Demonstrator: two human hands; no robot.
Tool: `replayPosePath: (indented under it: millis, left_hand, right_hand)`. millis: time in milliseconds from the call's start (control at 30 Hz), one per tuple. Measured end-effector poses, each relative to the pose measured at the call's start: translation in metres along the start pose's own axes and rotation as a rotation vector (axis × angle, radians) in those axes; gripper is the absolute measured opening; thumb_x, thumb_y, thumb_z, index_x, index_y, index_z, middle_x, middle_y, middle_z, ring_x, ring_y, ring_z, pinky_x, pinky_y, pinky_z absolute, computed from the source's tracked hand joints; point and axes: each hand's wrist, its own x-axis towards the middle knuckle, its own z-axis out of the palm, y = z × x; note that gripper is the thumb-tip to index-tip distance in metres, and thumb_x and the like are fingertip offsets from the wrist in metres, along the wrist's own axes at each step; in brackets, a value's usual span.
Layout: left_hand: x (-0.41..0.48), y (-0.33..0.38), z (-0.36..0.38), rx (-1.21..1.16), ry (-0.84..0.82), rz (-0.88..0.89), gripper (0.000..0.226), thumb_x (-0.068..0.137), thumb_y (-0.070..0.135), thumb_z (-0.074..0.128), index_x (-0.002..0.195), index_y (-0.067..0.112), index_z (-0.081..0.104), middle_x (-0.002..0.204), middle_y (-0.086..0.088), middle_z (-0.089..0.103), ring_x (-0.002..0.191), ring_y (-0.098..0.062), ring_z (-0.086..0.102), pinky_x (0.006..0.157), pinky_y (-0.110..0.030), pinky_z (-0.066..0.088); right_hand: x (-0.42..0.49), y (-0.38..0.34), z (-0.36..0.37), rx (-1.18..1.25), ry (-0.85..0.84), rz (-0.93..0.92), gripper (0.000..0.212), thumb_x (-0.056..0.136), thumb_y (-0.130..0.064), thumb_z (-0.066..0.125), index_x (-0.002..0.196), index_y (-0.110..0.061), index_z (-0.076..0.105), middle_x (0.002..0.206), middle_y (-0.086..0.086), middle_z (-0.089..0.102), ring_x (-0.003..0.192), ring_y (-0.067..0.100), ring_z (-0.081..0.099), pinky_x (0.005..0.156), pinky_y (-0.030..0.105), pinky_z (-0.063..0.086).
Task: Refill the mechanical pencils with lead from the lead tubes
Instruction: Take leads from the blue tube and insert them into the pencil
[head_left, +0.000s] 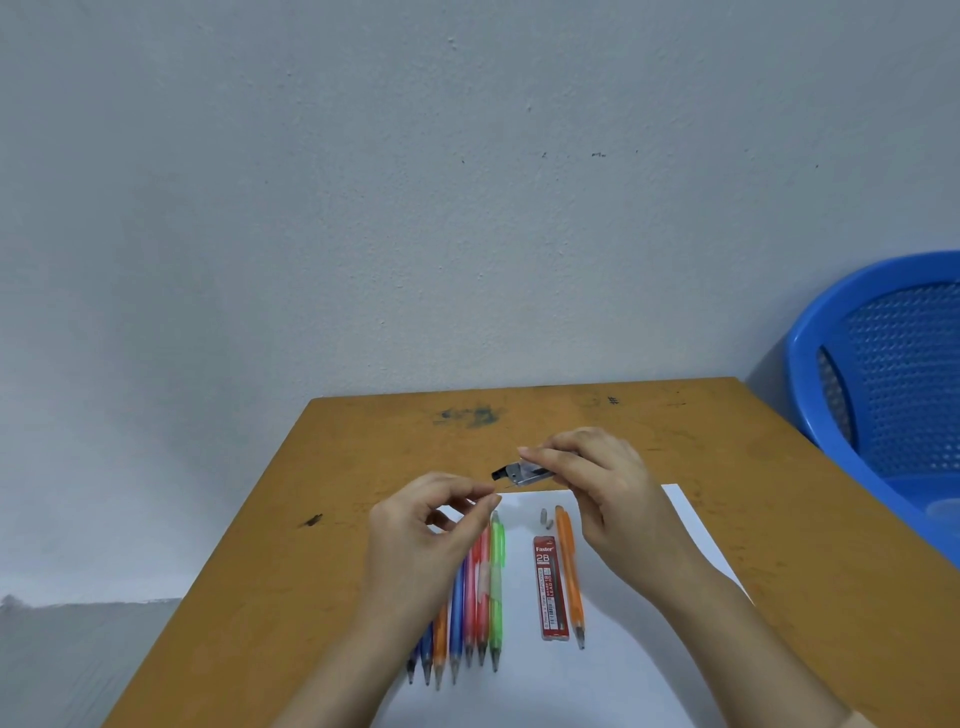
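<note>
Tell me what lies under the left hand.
A row of coloured pencils on white paper. Their tips show toward the person; the left hand covers most far ends, so their caps cannot be seen.

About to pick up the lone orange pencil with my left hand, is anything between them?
Yes: the red lead tube lies flat right beside the lone orange pencil, on the side toward your left hand. Two small grey caps sit near the pencil's top end.
</note>
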Motion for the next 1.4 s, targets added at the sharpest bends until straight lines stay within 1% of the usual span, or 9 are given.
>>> replayPosePath:
  millis: [333,600,800,967,1033,1133,1167,1267,1400]
  left_hand:
    - [0.001,-0.005,-0.002,0.072,-0.010,0.023,0.017,0.078,0.027,0.074,0.082,0.041,0.066,0.081,0.023,0.066,0.084,0.003,0.062,0.067,-0.018,0.052]
    - [0.005,-0.009,-0.005,0.103,0.004,0.041,0.011,0.078,0.026,0.073,0.084,0.034,0.069,0.082,0.022,0.065,0.085,0.002,0.061,0.068,-0.015,0.051]
    - [0.007,-0.011,-0.007,0.113,0.030,0.061,0.018,0.078,0.019,0.074,0.083,0.035,0.067,0.081,0.023,0.064,0.086,0.002,0.060,0.071,-0.011,0.049]
    - [0.008,-0.013,-0.008,0.127,0.040,0.078,0.018,0.078,0.017,0.075,0.083,0.034,0.068,0.081,0.023,0.064,0.086,0.001,0.060,0.071,-0.013,0.049]
    - [0.008,-0.013,-0.009,0.126,0.039,0.081,0.018,0.078,0.017,0.075,0.082,0.033,0.068,0.081,0.023,0.064,0.086,0.001,0.060,0.070,-0.011,0.048]
    - [0.007,-0.012,-0.009,0.122,0.039,0.078,0.021,0.078,0.017,0.075,0.081,0.036,0.066,0.080,0.023,0.064,0.086,0.002,0.060,0.070,-0.011,0.048]
    - [0.008,-0.012,-0.009,0.122,0.041,0.081,0.021,0.078,0.017,0.075,0.081,0.036,0.066,0.080,0.023,0.064,0.086,0.002,0.060,0.071,-0.011,0.048]
    - [0.008,-0.012,-0.009,0.125,0.042,0.092,0.022,0.078,0.017,0.075,0.081,0.036,0.066,0.080,0.022,0.064,0.086,0.002,0.060,0.071,-0.012,0.048]
    - [0.008,-0.013,-0.009,0.127,0.042,0.102,0.028,0.078,0.017,0.076,0.081,0.041,0.063,0.080,0.022,0.064,0.086,0.002,0.060,0.071,-0.010,0.048]
  right_hand:
    - [0.000,0.004,-0.001,0.002,0.028,0.015,0.041,0.085,-0.016,0.039,0.116,-0.019,0.065,0.102,0.000,0.065,0.100,0.014,0.055,0.079,0.038,0.048]
    - [-0.001,0.009,-0.004,-0.015,0.049,0.066,0.048,0.077,0.005,0.052,0.118,-0.018,0.066,0.103,0.000,0.064,0.099,0.019,0.058,0.077,0.043,0.051]
    - [0.000,0.008,-0.007,-0.004,0.101,0.113,0.045,0.079,0.003,0.051,0.117,-0.015,0.066,0.101,0.001,0.064,0.098,0.012,0.051,0.079,0.043,0.051]
    - [0.001,0.002,-0.010,0.054,0.125,0.206,0.053,0.079,0.010,0.063,0.122,-0.021,0.063,0.107,-0.004,0.065,0.100,0.005,0.052,0.085,0.044,0.049]
    - [0.002,-0.001,-0.012,0.083,0.122,0.224,0.053,0.082,0.003,0.066,0.127,-0.023,0.058,0.109,-0.009,0.062,0.100,0.004,0.055,0.086,0.040,0.051]
    - [0.002,-0.005,-0.015,0.160,0.090,0.253,0.064,0.083,-0.001,0.068,0.134,-0.032,0.045,0.105,-0.020,0.055,0.097,-0.010,0.054,0.083,0.007,0.045]
    - [0.002,-0.005,-0.015,0.181,0.080,0.261,0.067,0.083,-0.001,0.068,0.135,-0.034,0.042,0.104,-0.024,0.053,0.098,-0.011,0.053,0.081,0.002,0.042]
    - [0.002,-0.006,-0.015,0.195,0.063,0.269,0.070,0.084,-0.005,0.068,0.136,-0.041,0.038,0.105,-0.033,0.048,0.091,-0.005,0.057,0.078,0.007,0.048]
    - [0.003,-0.008,-0.015,0.221,0.064,0.276,0.073,0.082,-0.005,0.070,0.136,-0.042,0.038,0.102,-0.029,0.049,0.088,0.002,0.061,0.073,0.010,0.052]
